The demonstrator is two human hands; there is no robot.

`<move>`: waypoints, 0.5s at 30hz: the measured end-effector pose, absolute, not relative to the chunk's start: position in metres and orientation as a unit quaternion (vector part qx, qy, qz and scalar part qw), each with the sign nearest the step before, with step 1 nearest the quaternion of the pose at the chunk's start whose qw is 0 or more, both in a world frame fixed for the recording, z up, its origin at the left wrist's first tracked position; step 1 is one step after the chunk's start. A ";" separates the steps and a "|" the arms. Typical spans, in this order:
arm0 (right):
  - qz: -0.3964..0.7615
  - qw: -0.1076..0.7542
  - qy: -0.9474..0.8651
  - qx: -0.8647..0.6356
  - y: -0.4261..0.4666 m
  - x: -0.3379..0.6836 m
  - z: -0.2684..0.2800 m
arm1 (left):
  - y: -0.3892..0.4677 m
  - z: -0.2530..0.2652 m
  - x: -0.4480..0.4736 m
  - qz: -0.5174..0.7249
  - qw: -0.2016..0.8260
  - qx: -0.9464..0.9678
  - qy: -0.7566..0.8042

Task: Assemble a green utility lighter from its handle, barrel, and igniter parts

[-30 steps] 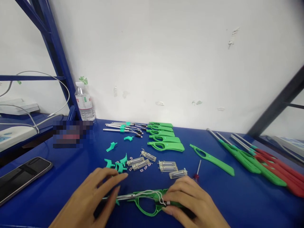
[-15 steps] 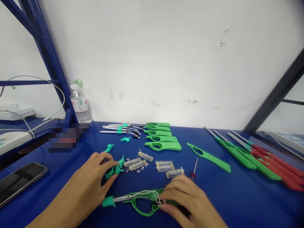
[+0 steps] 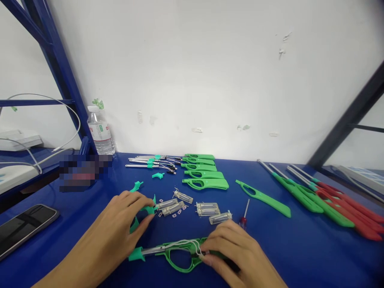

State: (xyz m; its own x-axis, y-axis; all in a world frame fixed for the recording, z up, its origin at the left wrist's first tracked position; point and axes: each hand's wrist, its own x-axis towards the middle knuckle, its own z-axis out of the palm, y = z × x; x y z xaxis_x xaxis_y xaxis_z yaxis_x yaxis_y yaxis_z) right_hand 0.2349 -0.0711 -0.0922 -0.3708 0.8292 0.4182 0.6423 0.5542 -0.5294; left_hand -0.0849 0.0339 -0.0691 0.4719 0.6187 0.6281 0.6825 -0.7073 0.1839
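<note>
My left hand [image 3: 129, 218] closes thumb and fingers on a teal plastic trigger [image 3: 149, 209], with another teal piece [image 3: 134, 225] partly hidden under the hand. In front of me lies an open green lighter casing half [image 3: 180, 268]. It carries a metal tube [image 3: 153, 251] with a teal collar [image 3: 136, 254] and white wires [image 3: 187, 241]. My right hand [image 3: 232, 250] grips the casing's right part, fingertips pressed where the wires meet a small dark part; the palm side is hidden. Near the left fingertips lie clear fuel tanks [image 3: 171, 208] and small pale tabs [image 3: 174, 215].
Green casing halves [image 3: 207, 184] and metal tubes with wires [image 3: 141, 165] lie at the back. A screwdriver [image 3: 243, 220] and a casing half [image 3: 267, 200] lie right of centre. Green and red lighters [image 3: 339, 200] are far right. At left are a phone [image 3: 27, 230] and a bottle [image 3: 100, 134].
My left hand has shifted slightly right, and its thumb and fingers have closed in on the teal trigger. My right hand stays on the lighter casing.
</note>
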 end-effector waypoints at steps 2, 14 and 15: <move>0.139 0.337 -0.814 -0.453 -0.072 0.234 -0.090 | 0.028 -0.063 -0.081 -0.355 0.033 -0.860 -0.365; 0.154 0.327 -0.806 -0.469 -0.075 0.233 -0.088 | -0.011 -0.064 -0.053 -0.335 -0.085 -0.909 -0.233; 0.156 0.326 -0.804 -0.472 -0.075 0.233 -0.088 | -0.013 -0.067 -0.052 -0.321 -0.092 -0.914 -0.229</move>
